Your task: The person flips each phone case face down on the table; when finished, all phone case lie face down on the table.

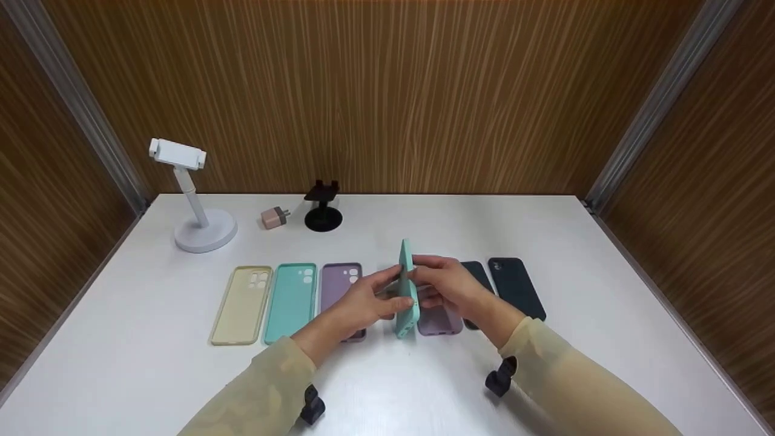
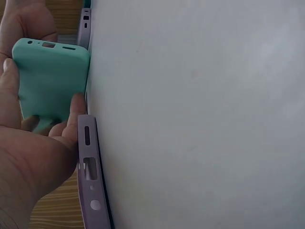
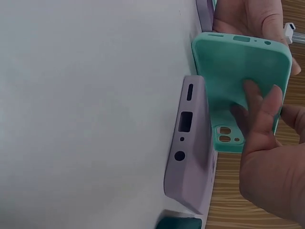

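A mint green phone case (image 1: 407,306) stands on edge between the two hands, above the middle of the row of cases. My left hand (image 1: 358,301) holds it by its long sides, thumb and fingers against the edges, with the plain outer back facing the palm in the left wrist view. From the other side, my right hand (image 1: 454,284) grips the case's edge, fingers reaching toward the hollow inside. That inside (image 3: 228,67) shows bare in the right wrist view, with camera holes at one end. A purple case (image 1: 440,321) lies just under the right hand.
Left of the hands lie a yellow case (image 1: 236,312), a teal case (image 1: 290,309) and another purple case (image 1: 335,284). Dark cases (image 1: 517,287) lie at the right. Behind stand a white phone stand (image 1: 206,233), a pink charger plug (image 1: 273,218) and a black stand (image 1: 323,219).
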A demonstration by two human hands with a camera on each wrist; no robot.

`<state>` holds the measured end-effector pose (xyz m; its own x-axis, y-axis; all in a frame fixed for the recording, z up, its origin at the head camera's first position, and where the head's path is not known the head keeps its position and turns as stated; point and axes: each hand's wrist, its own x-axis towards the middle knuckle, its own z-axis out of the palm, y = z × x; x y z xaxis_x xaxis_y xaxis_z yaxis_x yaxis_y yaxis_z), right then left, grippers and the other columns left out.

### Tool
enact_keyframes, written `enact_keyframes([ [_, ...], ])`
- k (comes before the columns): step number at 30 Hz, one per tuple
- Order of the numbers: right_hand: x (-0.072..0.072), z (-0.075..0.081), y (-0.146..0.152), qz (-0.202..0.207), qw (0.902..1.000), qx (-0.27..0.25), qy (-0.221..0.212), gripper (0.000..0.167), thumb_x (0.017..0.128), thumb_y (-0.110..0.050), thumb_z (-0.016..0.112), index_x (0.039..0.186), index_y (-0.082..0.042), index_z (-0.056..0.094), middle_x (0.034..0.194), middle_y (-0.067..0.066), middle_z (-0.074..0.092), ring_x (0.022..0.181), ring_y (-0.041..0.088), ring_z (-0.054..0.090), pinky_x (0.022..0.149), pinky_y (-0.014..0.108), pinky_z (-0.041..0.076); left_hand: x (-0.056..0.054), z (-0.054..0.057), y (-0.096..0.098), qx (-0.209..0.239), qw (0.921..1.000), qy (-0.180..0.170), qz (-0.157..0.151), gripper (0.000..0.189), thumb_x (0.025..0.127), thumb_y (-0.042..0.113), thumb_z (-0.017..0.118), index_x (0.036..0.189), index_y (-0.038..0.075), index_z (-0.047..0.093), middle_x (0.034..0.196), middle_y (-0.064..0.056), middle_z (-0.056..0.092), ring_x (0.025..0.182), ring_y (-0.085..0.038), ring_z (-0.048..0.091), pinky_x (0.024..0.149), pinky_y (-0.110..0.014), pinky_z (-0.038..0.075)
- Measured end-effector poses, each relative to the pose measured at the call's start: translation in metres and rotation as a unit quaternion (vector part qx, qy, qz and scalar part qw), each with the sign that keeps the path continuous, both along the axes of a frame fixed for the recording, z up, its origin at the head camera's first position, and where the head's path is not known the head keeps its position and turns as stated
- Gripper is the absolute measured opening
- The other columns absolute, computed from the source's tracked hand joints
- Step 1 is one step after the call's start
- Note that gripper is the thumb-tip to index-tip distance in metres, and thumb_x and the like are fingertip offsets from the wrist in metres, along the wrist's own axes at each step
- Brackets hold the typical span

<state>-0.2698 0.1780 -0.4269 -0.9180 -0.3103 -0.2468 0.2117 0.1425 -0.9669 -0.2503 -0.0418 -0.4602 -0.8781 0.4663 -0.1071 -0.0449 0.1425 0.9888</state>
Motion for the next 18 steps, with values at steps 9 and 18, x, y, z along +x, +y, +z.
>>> enact_keyframes([
  [9, 0.0026, 0.0037, 0.0045, -0.033, 0.9994, 0.002, 0.01, 0.05, 0.097, -0.019, 0.068, 0.147, -0.014, 0.064, 0.126, 0.013, 0.069, 0.082, 0.022, 0.061, 0.061, 0.025, 0.046, 0.0003, 0.002, 0.0046, -0.005, 0.9953, 0.002, 0.097, 0.082, 0.092, 0.033, 0.086, 0.162, 0.018, 0.046, 0.165, -0.012, 0.044, 0.138, -0.034, 0.056, 0.095, -0.045, 0.058],
  [18, 0.0041, 0.0034, 0.0048, -0.037, 0.9988, -0.032, -0.001, 0.051, 0.101, -0.015, 0.066, 0.151, -0.013, 0.059, 0.124, 0.013, 0.071, 0.077, 0.018, 0.067, 0.062, 0.023, 0.051, -0.0077, 0.0028, -0.0026, -0.011, 0.9762, 0.014, 0.216, 0.072, 0.091, 0.017, 0.087, 0.154, 0.011, 0.054, 0.134, -0.009, 0.066, 0.111, -0.023, 0.067, 0.089, -0.034, 0.058],
])
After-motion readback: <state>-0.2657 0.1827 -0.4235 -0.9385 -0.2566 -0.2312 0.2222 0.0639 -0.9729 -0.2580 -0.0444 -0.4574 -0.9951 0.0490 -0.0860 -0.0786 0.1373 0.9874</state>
